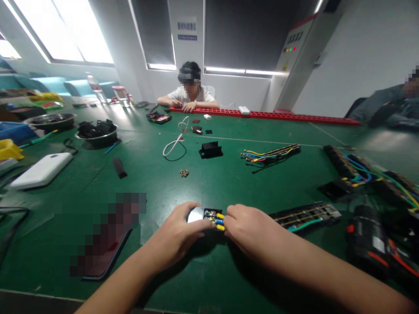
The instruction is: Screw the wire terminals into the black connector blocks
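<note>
Green on the table (pixel 225 185), with both hands close together near the front edge, at a small black block (pixel 209 211) in the middle. Gripping the left end of that block with the left hand (pixel 180 229), curled nearly closed, with thumb along the near side and a shiny pale part (pixel 195 215) between thumb and forefinger. On top of the block, metal screws (pixel 212 213) and three sleeves (pixel 219 221) in yellow, blue and yellow.

Pinching the outer ends of the sleeves with the right hand (pixel 247 224), closed, with fingers bunched. Cannot tell exactly how the fingertips sit, hidden under the knuckles.

Just beyond the right wrist, a long dark strip (pixel 309 213) with a green wire (pixel 304 225) along it; cannot tell whether joined to the block. Farther right, a black and orange drill (pixel 366 237).

Straight ahead of the hands, a little heap of brass screws (pixel 184 173), then a black bracket (pixel 211 150) and a looped white cord (pixel 173 145). Right of the bracket, a bundle of coloured wires (pixel 270 154).

To the left, a flat dark-red thing (pixel 109 253), mostly blurred into squares. Beyond, a white case (pixel 42 170) and a metal bowl (pixel 101 140) full of black parts (pixel 94 128). At the far side, a person (pixel 205 93) with hands at a long red rail (pixel 268 115).
</note>
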`<act>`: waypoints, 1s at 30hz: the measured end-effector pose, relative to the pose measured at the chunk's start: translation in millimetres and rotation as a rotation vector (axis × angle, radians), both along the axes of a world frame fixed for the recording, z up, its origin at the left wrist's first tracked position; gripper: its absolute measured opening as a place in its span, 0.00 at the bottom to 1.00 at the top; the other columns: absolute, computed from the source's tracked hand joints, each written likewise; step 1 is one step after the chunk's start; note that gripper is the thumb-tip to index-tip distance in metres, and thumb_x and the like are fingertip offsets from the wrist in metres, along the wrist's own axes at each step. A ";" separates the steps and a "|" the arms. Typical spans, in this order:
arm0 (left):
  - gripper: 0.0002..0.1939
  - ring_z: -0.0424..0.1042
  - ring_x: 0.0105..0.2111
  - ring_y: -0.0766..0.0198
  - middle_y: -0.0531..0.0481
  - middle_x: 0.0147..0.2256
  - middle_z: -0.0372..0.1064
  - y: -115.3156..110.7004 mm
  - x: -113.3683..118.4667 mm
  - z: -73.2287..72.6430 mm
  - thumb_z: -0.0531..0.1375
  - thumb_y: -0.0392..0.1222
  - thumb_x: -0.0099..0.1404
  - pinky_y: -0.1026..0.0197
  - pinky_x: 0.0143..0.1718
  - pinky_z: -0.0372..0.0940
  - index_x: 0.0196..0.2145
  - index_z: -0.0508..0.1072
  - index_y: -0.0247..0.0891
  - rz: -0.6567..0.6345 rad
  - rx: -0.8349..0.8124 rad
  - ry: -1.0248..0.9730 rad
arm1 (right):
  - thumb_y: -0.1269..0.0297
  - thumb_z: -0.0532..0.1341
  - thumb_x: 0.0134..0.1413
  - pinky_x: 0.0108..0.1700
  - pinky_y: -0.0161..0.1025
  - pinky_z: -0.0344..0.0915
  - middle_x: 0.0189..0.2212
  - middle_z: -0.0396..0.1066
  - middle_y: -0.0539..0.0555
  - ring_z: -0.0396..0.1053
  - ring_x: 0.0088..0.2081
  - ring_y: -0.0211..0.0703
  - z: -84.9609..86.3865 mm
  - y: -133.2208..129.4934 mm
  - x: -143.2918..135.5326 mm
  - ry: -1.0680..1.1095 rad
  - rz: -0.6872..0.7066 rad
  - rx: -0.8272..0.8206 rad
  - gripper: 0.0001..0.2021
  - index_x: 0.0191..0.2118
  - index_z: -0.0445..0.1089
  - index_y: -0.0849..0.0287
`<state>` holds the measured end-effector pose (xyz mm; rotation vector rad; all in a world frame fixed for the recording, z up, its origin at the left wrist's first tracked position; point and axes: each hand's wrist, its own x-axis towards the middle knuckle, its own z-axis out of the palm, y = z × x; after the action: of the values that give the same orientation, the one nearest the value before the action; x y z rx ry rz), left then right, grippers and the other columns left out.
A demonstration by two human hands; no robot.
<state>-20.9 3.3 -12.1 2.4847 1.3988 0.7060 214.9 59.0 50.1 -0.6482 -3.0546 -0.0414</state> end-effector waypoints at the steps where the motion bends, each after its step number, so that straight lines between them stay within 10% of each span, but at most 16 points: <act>1: 0.19 0.65 0.50 0.53 0.44 0.55 0.59 -0.3 0.3 0.3 0.56 0.38 0.70 0.49 0.51 0.65 0.55 0.72 0.55 0.001 0.001 -0.002 | 0.78 0.57 0.60 0.30 0.41 0.58 0.30 0.71 0.55 0.65 0.29 0.44 0.9 -1.9 -0.7 -0.033 0.003 0.037 0.09 0.35 0.72 0.62; 12: 0.19 0.65 0.51 0.53 0.44 0.55 0.59 -0.6 1.7 3.5 0.54 0.38 0.70 0.48 0.52 0.65 0.56 0.71 0.54 -0.011 0.006 0.013 | 0.78 0.59 0.55 0.27 0.45 0.53 0.28 0.71 0.57 0.65 0.28 0.48 -3.2 -11.5 1.3 -0.070 -0.006 0.249 0.07 0.34 0.72 0.61; 30: 0.15 0.66 0.50 0.52 0.41 0.55 0.60 -1.1 1.9 -1.5 0.54 0.40 0.71 0.48 0.50 0.67 0.52 0.72 0.47 0.012 0.031 -0.054 | 0.75 0.55 0.61 0.33 0.41 0.57 0.31 0.69 0.55 0.61 0.30 0.44 -5.2 5.1 7.0 0.077 0.008 -0.009 0.06 0.36 0.69 0.62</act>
<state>-19.0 2.2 -13.5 2.4634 1.3949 0.7959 221.9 64.2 45.0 -0.6223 -2.9854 -0.0023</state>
